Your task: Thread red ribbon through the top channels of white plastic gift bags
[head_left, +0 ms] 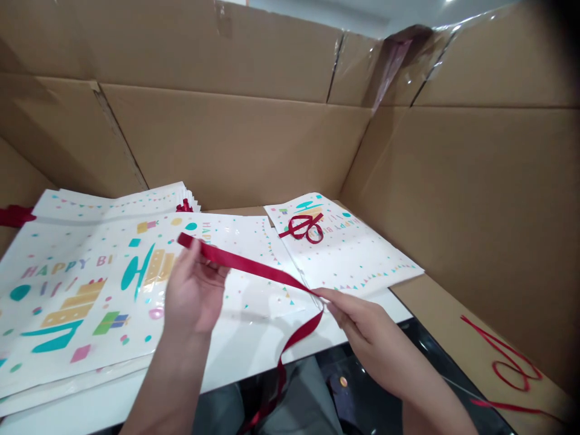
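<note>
Tall brown cardboard walls (235, 139) enclose the workspace at the back and both sides, with shiny clear tape along the upper edge at the right and a strip of pale ceiling (308, 15) above. Inside stands a white table (254, 341). A stack of white birthday-print sheets (181, 266) covers its left and middle; whether they are flat sheets or bags is hard to tell. Another birthday print (357, 257) lies at the right. The left stack runs out of view, and the forearm hides part of its pattern.

Below the table edge are the person's grey-clad lap (299, 393) and a dark glossy surface (412, 374), mostly hidden by the right arm.

The left hand (199, 290), palm up, has its thumb and fingers closed on a dark red ribbon (258, 266) near its end. The right hand (353, 311) pinches it between thumb and forefinger. The ribbon stretches between them above the table, then hangs over the edge, its lower end cut off.

Thin red loops (512, 362) lie on cardboard at the right; a red ribbon bow (306, 228) sits on the right print.
</note>
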